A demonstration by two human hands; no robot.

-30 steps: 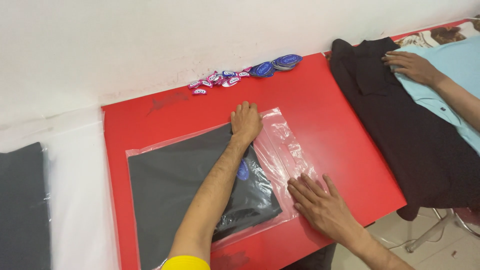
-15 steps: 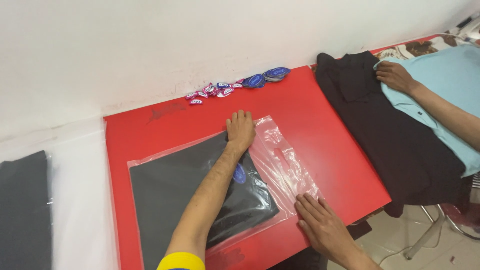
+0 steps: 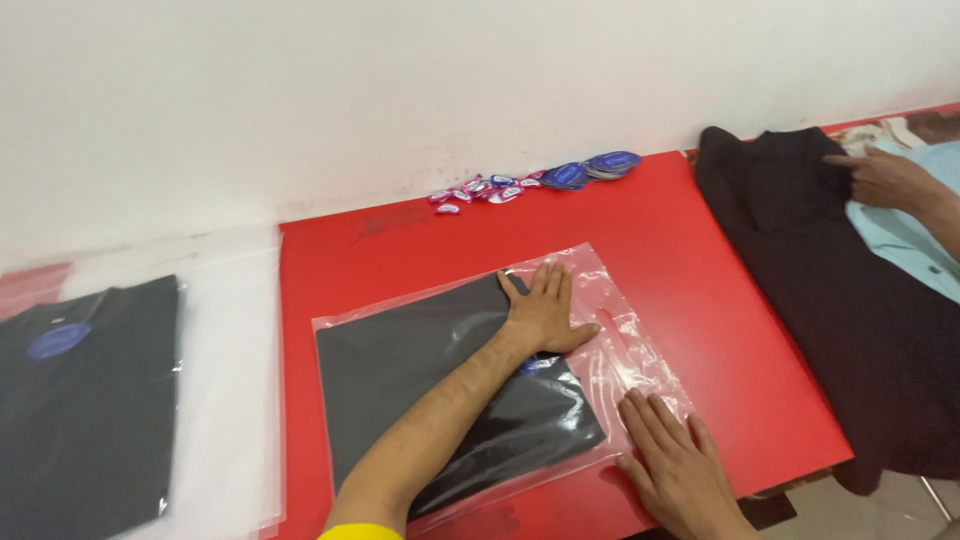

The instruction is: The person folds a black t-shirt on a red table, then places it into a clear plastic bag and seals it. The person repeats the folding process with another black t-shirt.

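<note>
Two hands (image 3: 545, 315) (image 3: 675, 465) flat on one bagged shirt (image 3: 440, 390)

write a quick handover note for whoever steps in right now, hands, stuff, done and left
Left hand: flat, palm down on the clear plastic bag, over the folded black garment.
Right hand: flat on the bag's empty near corner.
Both lie on the red table.
Done: garment is inside the bag.
Left: the bag's open end looks loose and crinkled, probably unsealed.
Nearby: a bagged black garment far left, blue oval tags by the wall, a co-worker's hand on a dark shirt.
</note>
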